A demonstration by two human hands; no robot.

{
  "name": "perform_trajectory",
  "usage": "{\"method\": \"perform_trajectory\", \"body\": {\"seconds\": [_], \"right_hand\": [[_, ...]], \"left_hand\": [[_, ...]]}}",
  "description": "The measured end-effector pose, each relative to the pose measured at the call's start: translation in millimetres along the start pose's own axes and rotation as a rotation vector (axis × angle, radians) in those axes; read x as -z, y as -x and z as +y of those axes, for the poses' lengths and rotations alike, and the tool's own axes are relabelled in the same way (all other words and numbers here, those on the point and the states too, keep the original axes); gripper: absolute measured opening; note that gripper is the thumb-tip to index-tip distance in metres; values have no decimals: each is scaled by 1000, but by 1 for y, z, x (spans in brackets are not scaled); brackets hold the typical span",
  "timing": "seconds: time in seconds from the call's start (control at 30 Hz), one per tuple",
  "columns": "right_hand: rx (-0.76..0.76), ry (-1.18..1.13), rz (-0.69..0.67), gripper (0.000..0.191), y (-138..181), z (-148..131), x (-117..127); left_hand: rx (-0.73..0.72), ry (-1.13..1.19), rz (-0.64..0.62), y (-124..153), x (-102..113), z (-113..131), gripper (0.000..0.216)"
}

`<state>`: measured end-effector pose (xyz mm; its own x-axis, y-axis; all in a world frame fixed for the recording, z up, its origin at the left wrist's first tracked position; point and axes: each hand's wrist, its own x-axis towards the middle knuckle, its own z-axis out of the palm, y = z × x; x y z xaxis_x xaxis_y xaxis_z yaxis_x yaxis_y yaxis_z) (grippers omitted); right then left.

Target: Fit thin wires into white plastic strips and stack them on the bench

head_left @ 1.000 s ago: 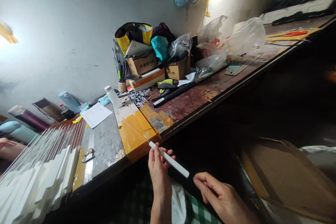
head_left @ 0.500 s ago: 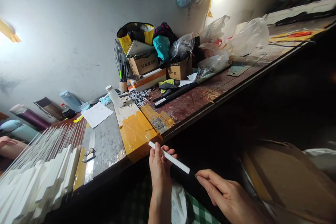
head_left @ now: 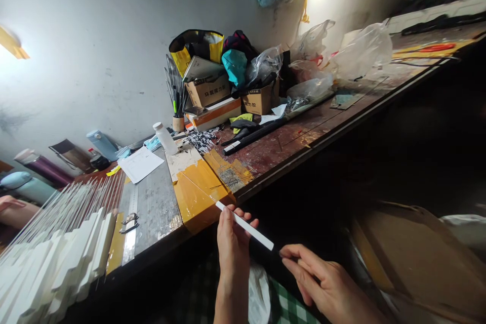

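Left hand (head_left: 232,233) clamped round a white stick (head_left: 252,233) near its far end, thumb on top, fingers curled beneath, and right hand (head_left: 321,281) well apart from it, thumb and forefinger pinched together; whether anything dark sits between them, I can't tell against the shadow. We find the stick out in front of the bench (head_left: 266,154), just off the taped block (head_left: 201,195), its long axis on a slant: far end up and to the left, near end down and to the right, aimed at those pinched fingertips with a small gap between. From the far end a thin wire (head_left: 197,186) runs on in the same line, over the block! Across to the containers: a tan cup (head_left: 178,124) by the wall holds upright rods (head_left: 172,88); one carton (head_left: 208,92) carries a yellow-and-black bag (head_left: 182,61) on its pile; its neighbour, a second carton (head_left: 257,101), has dark stuff and clear plastic (head_left: 268,63) heaped at its top. A white bottle (head_left: 166,139) stands capped, contents impossible to read from here.
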<state>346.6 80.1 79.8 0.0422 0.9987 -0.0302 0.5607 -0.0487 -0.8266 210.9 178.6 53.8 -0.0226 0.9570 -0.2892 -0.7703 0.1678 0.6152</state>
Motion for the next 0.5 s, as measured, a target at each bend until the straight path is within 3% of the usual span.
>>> {"method": "perform_trajectory", "body": {"seconds": [0.27,0.5], "right_hand": [[47,-73,-15,28,-1,12,-6],[-88,-313,-258,44,2,12,-15]], "left_hand": [[10,-5,11,2,0,-1,19],[-43,40,-25,7,-2,-1,22]]}}
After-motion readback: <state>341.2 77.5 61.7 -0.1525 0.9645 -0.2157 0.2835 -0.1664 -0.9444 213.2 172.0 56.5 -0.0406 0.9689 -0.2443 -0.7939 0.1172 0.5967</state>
